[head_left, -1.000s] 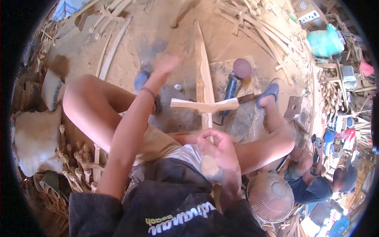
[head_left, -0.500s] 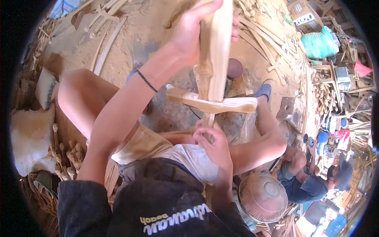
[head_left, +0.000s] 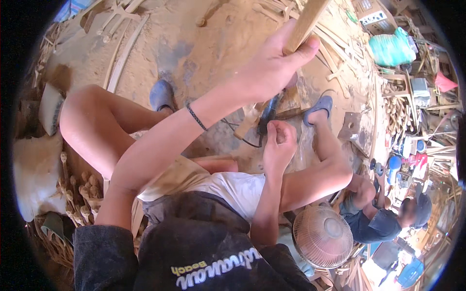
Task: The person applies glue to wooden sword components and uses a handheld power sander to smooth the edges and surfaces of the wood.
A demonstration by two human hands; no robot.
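My left hand, with a dark bracelet on its wrist, is closed around the end of a wooden piece. The piece slants up and to the right, and its far part runs out of the picture. Closer to my body, my right hand is raised with its fingers curled in, and nothing shows in it. Just beyond that hand, a dark cylindrical tool with a cord lies on the ground, partly hidden by my left arm. A small wooden block is beside it.
Long wooden strips lie on the dusty ground at the far left. Turned wooden parts stack beside my left leg. A fan stands at my right, near another seated person. A green-wrapped bundle sits at the far right.
My left hand has turned and swung right, carrying the wooden piece up and away. My right hand has let go of its lower end and moved slightly right and outward.
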